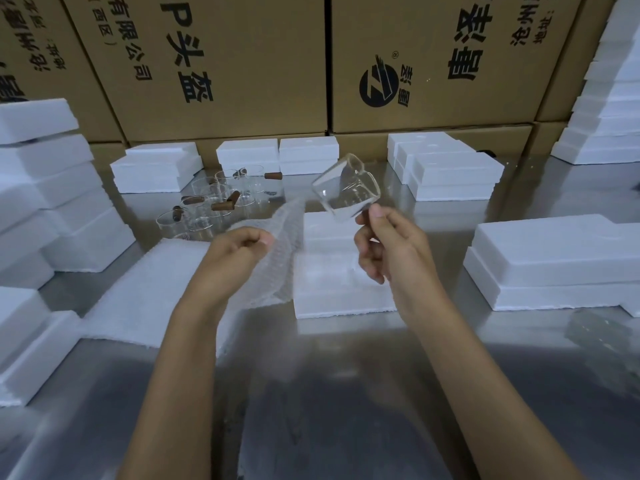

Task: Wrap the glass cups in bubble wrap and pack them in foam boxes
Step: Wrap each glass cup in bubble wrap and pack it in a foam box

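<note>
While the left hand (239, 247) pinches the upper edge of a bubble wrap sheet (273, 258) between thumb and curled fingers, the sheet hangs down over the steel table (329, 393), left forearm reaching up from below. Behind it a cluster of glass cups (211, 206) stands among foam boxes (156, 171). Right of the sheet lies an open foam box (339, 299). Above it the right hand (388, 244) pinches a tilted glass cup (346, 192) by its lower rim, held in the air, wrist raised.

Both hands (239, 251) (388, 244) raised, fingers pinched
</note>
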